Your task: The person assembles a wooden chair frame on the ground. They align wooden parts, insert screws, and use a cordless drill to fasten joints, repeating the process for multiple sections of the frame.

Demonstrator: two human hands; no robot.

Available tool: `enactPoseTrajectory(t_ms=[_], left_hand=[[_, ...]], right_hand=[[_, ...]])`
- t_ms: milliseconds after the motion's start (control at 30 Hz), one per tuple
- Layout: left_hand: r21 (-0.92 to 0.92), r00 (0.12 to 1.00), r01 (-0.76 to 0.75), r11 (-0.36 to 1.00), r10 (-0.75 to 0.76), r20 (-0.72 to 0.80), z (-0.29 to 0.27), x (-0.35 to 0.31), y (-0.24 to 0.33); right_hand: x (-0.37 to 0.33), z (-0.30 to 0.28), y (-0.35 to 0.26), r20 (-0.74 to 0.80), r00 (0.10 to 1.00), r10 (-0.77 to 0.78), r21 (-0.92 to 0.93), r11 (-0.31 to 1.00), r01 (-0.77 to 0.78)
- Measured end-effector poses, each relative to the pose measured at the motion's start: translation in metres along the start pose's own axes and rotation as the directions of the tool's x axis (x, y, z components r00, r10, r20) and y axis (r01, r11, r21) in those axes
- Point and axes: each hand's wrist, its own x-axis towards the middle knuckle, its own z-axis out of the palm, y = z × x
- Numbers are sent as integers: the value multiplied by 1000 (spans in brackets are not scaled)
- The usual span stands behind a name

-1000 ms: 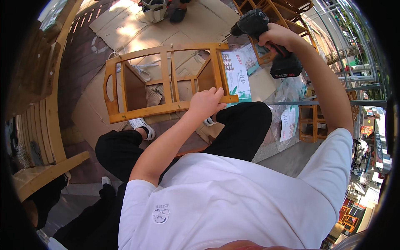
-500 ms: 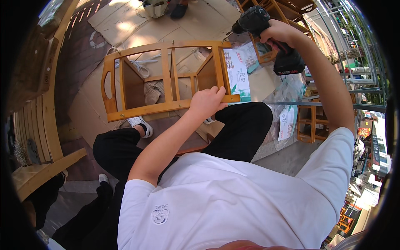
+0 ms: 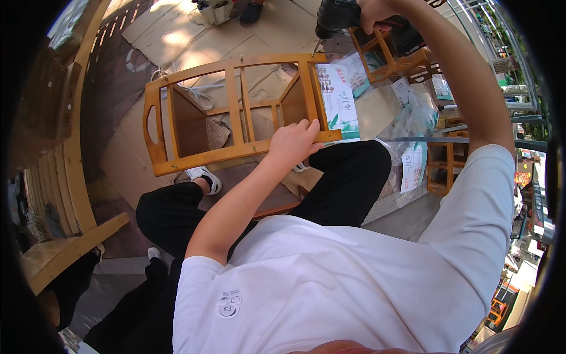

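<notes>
A wooden chair frame (image 3: 236, 106) lies on its side across my knees, over cardboard sheets. My left hand (image 3: 293, 141) grips its near rail close to the right end. My right hand (image 3: 377, 9) is raised at the top of the view, shut on a black cordless drill (image 3: 337, 16). The drill's bit points down at the frame's far right corner (image 3: 315, 57). A white and green paper leaflet (image 3: 337, 103) lies beside that end of the frame.
Cardboard sheets (image 3: 177, 35) cover the floor. Another small wooden frame (image 3: 401, 56) and clear plastic bags with papers (image 3: 413, 159) lie to the right. A curved wooden bench (image 3: 59, 177) runs along the left. A metal rack (image 3: 495, 53) stands at far right.
My right hand has lifted the drill up and slightly left, toward the top of the view. The frame sits a little higher in view; my left hand keeps its grip.
</notes>
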Motion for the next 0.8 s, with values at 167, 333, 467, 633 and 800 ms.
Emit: enactPoseTrajectory(t_ms=[167,333,467,633,800], left_hand=[[-23,1000,-12,1000,11,-17,2,2,0],[-32,1000,17,999,-17,-3,5,1,-2],[-54,999,27,998,-26,23,0,3,0],[-50,999,36,998,-34,33,0,5,1],[-47,1000,27,999,-27,5,1,5,-1]], right_hand=[[18,-17,10,120,992,37,129,990,-52],[6,25,26,80,995,53,589,803,-90],[1,46,37,52,998,43,678,732,-67],[-6,50,29,13,998,57,650,758,-52],[3,54,33,11,1000,26,654,756,-27]])
